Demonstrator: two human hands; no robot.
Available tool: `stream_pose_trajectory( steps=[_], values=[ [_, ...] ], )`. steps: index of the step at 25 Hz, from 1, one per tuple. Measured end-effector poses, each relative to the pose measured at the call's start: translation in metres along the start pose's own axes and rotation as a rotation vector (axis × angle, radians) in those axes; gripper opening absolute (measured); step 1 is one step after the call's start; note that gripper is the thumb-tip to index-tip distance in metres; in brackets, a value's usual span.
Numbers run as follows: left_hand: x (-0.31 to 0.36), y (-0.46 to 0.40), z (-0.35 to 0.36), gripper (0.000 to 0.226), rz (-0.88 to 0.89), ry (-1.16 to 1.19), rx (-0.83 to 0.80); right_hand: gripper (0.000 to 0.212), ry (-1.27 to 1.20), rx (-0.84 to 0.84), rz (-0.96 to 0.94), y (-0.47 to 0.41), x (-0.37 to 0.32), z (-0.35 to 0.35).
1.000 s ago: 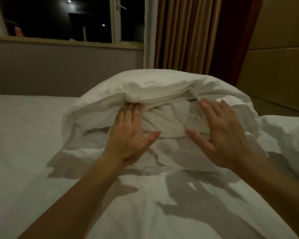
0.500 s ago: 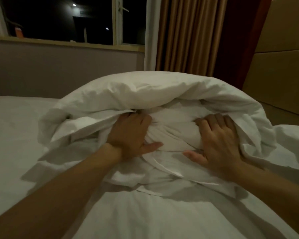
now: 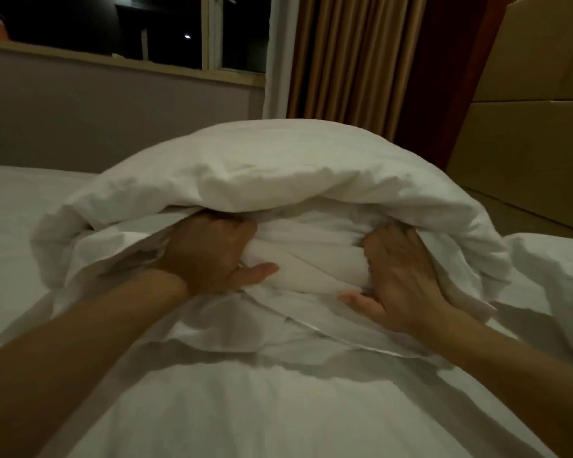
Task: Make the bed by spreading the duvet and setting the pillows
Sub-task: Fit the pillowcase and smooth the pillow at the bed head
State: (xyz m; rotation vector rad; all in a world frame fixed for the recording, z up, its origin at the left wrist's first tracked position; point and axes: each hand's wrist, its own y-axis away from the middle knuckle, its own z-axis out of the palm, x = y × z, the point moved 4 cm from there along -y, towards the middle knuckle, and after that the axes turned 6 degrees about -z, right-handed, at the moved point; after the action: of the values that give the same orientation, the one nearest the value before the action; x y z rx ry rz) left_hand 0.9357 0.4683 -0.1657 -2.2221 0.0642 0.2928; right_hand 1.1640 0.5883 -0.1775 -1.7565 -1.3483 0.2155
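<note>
The left hand [image 3: 209, 251] had its fingers curled into a thick roll of soft white cloth, the thumb lying out along the fold, so its grip was pinching the bunched duvet [image 3: 278, 180]. The right hand [image 3: 401, 276] gripped the same roll from the other side, fingertips buried in the creases and thumb stretched low beneath it. Between them the cloth was gathered into a tight, wrinkled bundle, and above it the duvet rose in a puffy, rounded mound with a smooth top. It sat heaped in the middle of the bed [image 3: 24, 219], on a flat white sheet, its loose edges spilling forward in thin layers. A rumpled pillow [image 3: 553, 272] lay just to the right. Behind stood a padded tan headboard [image 3: 530, 127], pleated brown curtains [image 3: 344, 54] and a dark window [image 3: 80, 21].
</note>
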Motion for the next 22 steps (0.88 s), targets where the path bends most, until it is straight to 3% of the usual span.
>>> stream_pose_trajectory(
  steps=[3,5,8,11,22],
  values=[
    [0.007,-0.009,-0.027,0.072,-0.051,-0.009,0.089,0.078,-0.086,0.209,0.048,0.000,0.003,-0.043],
    [0.030,-0.018,-0.049,0.069,0.047,0.027,0.173,0.079,0.002,0.374,0.110,-0.003,0.019,-0.067],
    [0.063,-0.056,-0.067,0.062,0.172,0.041,0.302,0.091,0.030,0.304,0.301,-0.015,0.043,-0.060],
    [0.068,-0.095,-0.058,0.063,0.040,0.059,0.294,0.094,0.018,0.288,0.356,-0.014,0.044,-0.041],
    [0.080,-0.083,-0.018,0.061,0.025,0.093,0.233,0.070,-0.122,0.399,0.447,-0.007,0.062,-0.014]
  ],
)
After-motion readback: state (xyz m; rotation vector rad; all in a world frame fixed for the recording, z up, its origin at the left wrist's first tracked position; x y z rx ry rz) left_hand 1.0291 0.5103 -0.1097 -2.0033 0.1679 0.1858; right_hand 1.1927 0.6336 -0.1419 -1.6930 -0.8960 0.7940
